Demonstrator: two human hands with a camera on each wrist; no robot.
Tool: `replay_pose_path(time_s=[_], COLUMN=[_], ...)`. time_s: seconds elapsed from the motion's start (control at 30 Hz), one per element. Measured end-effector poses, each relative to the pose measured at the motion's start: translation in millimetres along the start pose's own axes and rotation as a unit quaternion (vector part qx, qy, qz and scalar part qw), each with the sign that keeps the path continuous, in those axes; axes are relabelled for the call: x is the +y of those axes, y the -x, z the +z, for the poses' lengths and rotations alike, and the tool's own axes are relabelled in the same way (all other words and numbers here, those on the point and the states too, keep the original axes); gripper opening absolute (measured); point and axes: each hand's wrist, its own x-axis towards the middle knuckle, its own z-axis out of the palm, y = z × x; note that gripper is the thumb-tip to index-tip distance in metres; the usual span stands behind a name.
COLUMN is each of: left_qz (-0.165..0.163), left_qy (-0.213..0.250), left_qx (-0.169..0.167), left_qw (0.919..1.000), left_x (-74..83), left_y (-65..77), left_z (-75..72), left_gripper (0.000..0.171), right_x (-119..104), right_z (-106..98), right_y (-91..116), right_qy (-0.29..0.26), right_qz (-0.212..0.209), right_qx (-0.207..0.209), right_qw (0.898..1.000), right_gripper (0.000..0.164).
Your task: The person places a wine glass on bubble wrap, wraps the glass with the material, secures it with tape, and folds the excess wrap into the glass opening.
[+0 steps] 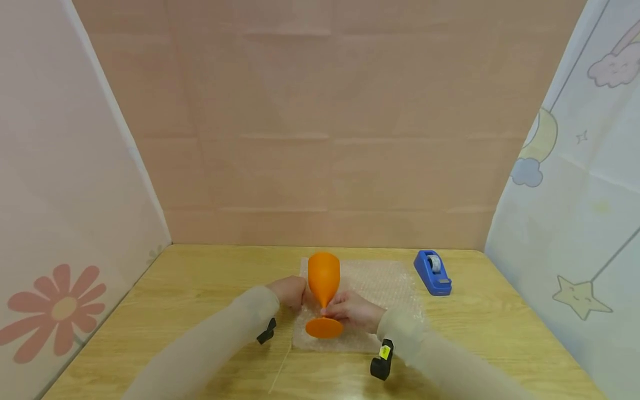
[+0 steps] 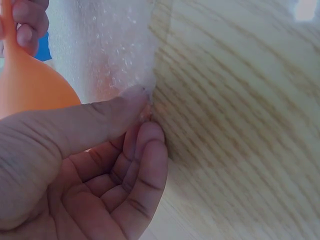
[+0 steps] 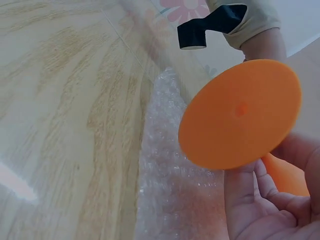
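Note:
An orange goblet (image 1: 324, 275) lies or is held over a sheet of bubble wrap (image 1: 377, 280), its bowl toward the back and its round foot (image 3: 240, 115) toward the front. My right hand (image 1: 354, 311) pinches the goblet's stem just above the foot. At the sheet's left edge my left hand (image 1: 291, 291) pinches the bubble wrap between thumb and fingers, close beside the bowl. The left wrist view shows that thumb on top of the bubble wrap (image 2: 110, 55), with the goblet's bowl (image 2: 37, 87) behind the hand. Whether the bowl touches the sheet cannot be told.
A blue tape dispenser (image 1: 433, 273) with a roll of tape stands right of the bubble wrap. All of it sits on a light wooden table (image 1: 210, 289). A tan backdrop (image 1: 320, 122) rises behind, with printed side panels at left and right.

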Motion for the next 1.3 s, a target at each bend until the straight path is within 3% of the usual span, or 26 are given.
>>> replay_pose_path(time_s=[0.23,0.37,0.7,0.83,1.3], left_qz=[0.002,0.010,-0.012,0.000,-0.006], left_qy=[0.000,-0.011,-0.004,-0.006,-0.016], left_qx=[-0.003,0.002,-0.012,-0.009,-0.015], left_qw=[1.0000,0.9999,0.9998,0.9999,0.9997], left_x=[0.2,-0.7,-1.0,-1.1,-2.1], left_y=[-0.7,-2.5,-2.7,-3.3,-7.7], left_z=[0.8,-0.6,-3.2,-2.1,2.2], left_gripper=[0.023,0.025,0.023,0.022,0.023], right_x=[2.8,5.4,10.6,12.1,5.2], right_z=[1.8,1.3,4.3,6.6,7.1], right_y=[1.1,-0.2,-3.8,-3.9,5.7], right_qy=[0.003,-0.008,-0.028,-0.030,0.004], right_qz=[0.004,0.008,0.017,0.024,0.027], right_qx=[0.008,0.010,0.018,0.025,0.024], right_qw=[1.000,1.000,0.999,0.999,0.999], right_gripper=[0.024,0.021,0.016,0.017,0.026])
